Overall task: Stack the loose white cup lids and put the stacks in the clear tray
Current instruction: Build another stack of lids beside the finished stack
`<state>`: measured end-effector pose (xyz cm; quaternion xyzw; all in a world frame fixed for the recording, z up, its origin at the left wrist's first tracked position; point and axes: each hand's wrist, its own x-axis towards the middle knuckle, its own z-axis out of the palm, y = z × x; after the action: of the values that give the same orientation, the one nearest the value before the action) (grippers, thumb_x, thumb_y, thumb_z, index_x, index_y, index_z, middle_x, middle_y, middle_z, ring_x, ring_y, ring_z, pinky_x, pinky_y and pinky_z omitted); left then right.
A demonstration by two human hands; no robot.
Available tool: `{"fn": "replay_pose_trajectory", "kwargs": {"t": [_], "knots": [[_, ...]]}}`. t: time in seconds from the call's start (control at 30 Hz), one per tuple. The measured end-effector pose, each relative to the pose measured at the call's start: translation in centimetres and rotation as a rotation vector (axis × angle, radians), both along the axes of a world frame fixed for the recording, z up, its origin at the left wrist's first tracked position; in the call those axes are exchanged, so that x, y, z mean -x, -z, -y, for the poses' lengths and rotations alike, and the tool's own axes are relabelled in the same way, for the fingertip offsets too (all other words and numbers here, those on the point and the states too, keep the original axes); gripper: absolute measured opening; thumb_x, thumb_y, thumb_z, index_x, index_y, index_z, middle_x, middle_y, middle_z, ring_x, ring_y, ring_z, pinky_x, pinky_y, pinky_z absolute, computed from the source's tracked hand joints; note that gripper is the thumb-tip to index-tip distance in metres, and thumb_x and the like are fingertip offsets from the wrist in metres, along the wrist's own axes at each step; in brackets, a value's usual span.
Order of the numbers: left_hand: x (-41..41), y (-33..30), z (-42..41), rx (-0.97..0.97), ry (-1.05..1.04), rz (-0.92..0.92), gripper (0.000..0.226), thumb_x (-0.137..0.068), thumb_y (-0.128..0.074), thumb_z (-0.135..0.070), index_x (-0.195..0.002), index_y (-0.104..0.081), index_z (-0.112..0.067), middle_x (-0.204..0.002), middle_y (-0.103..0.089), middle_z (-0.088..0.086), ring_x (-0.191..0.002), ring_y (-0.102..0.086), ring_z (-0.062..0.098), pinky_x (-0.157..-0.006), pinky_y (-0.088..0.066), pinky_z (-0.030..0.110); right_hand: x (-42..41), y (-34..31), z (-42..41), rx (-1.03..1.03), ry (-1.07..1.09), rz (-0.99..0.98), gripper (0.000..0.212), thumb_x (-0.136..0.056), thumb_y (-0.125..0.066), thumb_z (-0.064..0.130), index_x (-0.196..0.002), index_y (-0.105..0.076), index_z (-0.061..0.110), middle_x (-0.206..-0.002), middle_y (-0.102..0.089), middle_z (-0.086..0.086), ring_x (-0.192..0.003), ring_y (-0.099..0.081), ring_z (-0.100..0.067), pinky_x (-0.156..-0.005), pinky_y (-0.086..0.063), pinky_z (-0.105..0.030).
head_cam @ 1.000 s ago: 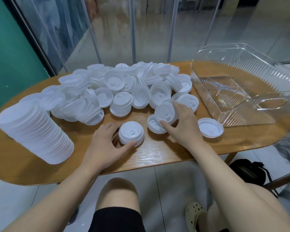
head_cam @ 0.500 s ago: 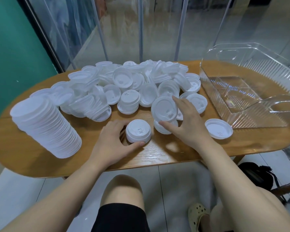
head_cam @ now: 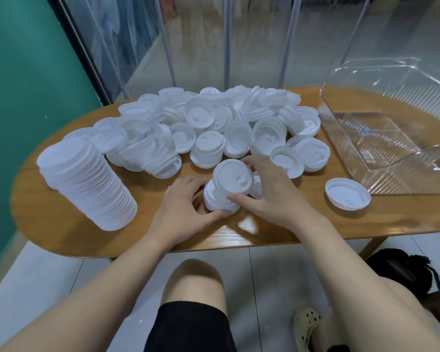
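Lids (head_cam: 214, 125) lie heaped across the far half of our oval wooden table (head_cam: 61, 222), a loose white pile running from the left side toward the clear tray (head_cam: 404, 179) at the right end. We see nothing white inside that tray — only its ribbed walls and the wood showing through its floor. One single lid (head_cam: 347, 194) rests open side up just in front of the tray's near corner. At the left edge stands a tall leaning stack (head_cam: 87, 186) of nested lids. Near the table's front edge our left hand (head_cam: 186, 212) curls thumb and fingers round a short stack (head_cam: 220, 200), steadying it on the wood. Our right hand (head_cam: 272, 196) pinches one tilted lid (head_cam: 233, 176) between thumb and fingertips — its lower edge over that short stack.
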<state>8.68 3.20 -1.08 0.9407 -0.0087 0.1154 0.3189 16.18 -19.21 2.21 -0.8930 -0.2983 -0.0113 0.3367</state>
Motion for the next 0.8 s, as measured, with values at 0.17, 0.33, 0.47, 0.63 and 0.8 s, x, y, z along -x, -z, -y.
{"fn": "replay_pose_trajectory", "kwargs": {"t": [0.17, 0.33, 0.47, 0.63, 0.8], "knots": [[-0.1, 0.0, 0.0, 0.010, 0.000, -0.008, 0.073, -0.069, -0.078, -0.078, -0.131, -0.062, -0.043, -0.121, -0.058, -0.029, -0.116, -0.051, 0.001, -0.106, -0.045, 0.039, 0.0, 0.7, -0.6, 0.036, -0.037, 0.025, 0.077, -0.084, -0.075, 0.061, -0.147, -0.050, 0.024, -0.139, -0.058, 0.006, -0.130, -0.046, -0.011, -0.112, -0.038, -0.039], [-0.1, 0.1, 0.0, 0.022, -0.001, -0.005, 0.073, -0.067, -0.078, -0.078, -0.129, -0.064, -0.041, -0.119, -0.058, -0.028, -0.114, -0.051, 0.001, -0.105, -0.044, 0.038, 0.2, 1.2, -1.2, 0.050, -0.085, 0.062, 0.069, -0.084, -0.076, 0.059, -0.141, -0.057, 0.024, -0.137, -0.058, 0.008, -0.132, -0.044, -0.011, -0.114, -0.034, -0.039], [-0.1, -0.1, 0.0, 0.023, -0.003, -0.013, 0.074, -0.065, -0.076, -0.079, -0.127, -0.063, -0.042, -0.117, -0.056, -0.028, -0.112, -0.050, 0.001, -0.104, -0.043, 0.036, 0.1, 1.6, -1.4, 0.078, -0.097, 0.068, 0.072, -0.082, -0.074, 0.063, -0.142, -0.055, 0.028, -0.142, -0.057, 0.011, -0.139, -0.042, -0.012, -0.119, -0.029, -0.041], [-0.1, -0.1, 0.0, 0.031, -0.005, -0.008, 0.077, -0.064, -0.079, -0.078, -0.131, -0.059, -0.044, -0.120, -0.058, -0.030, -0.115, -0.051, 0.000, -0.105, -0.045, 0.040, -0.2, 1.7, -1.1, 0.090, -0.092, 0.053, 0.079, -0.078, -0.059, 0.075, -0.144, -0.054, 0.032, -0.142, -0.058, 0.014, -0.141, -0.041, -0.011, -0.117, -0.026, -0.036], [-0.2, 0.1, -0.1, 0.025, 0.003, -0.006, 0.079, -0.070, -0.075, -0.081, -0.138, -0.057, -0.043, -0.125, -0.060, -0.028, -0.117, -0.052, 0.003, -0.105, -0.046, 0.042, -0.3, 1.5, -1.0, 0.125, -0.093, 0.068, 0.077, -0.084, -0.069, 0.068, -0.150, -0.049, 0.033, -0.150, -0.052, 0.012, -0.147, -0.034, -0.011, -0.113, -0.015, -0.026]]}}
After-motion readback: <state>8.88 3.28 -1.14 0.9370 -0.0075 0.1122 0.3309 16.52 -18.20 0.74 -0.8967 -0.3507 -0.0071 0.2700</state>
